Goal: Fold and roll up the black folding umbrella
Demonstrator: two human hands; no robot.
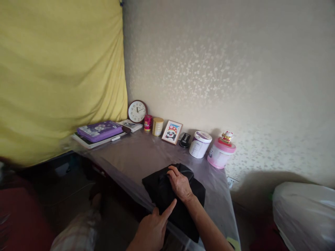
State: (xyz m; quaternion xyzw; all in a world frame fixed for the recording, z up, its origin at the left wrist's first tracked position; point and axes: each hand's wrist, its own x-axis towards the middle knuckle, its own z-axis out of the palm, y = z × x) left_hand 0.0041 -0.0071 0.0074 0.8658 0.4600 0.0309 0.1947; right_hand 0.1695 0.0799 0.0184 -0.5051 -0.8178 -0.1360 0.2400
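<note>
A yellow curtain [62,69] hangs at left beside a pale wall [204,45] patterned with leafy sprigs, while a surface [136,153] under a clear covering stretches along the wall toward a socket [231,182] and a bulky plastic-wrapped bundle [305,216] at far right. At the near edge of the surface lies one piece of black fabric [157,190], folded and angular, with two hands at it: the left hand [153,226], one digit stretched out and others bent and partly hidden, its grip impossible to tell; and the right hand [180,184], laid on top with its fingers curled over the fabric, whether clasping it or only resting cannot be told. Behind, left to right, stand one purple case [101,130], one round clock [137,111], one magenta can [148,123], one canister [157,127] with a yellowish lid, one framed panda picture [172,132], one small black object [185,140] and two tubs, a white-and-purple tub [200,146] and a pink-lidded tub [220,155] topped by one cat figurine [226,137]. The clock's dial shows numerals, 10, 11 and 12 among them; lettering on the can and tubs is too small to read.
</note>
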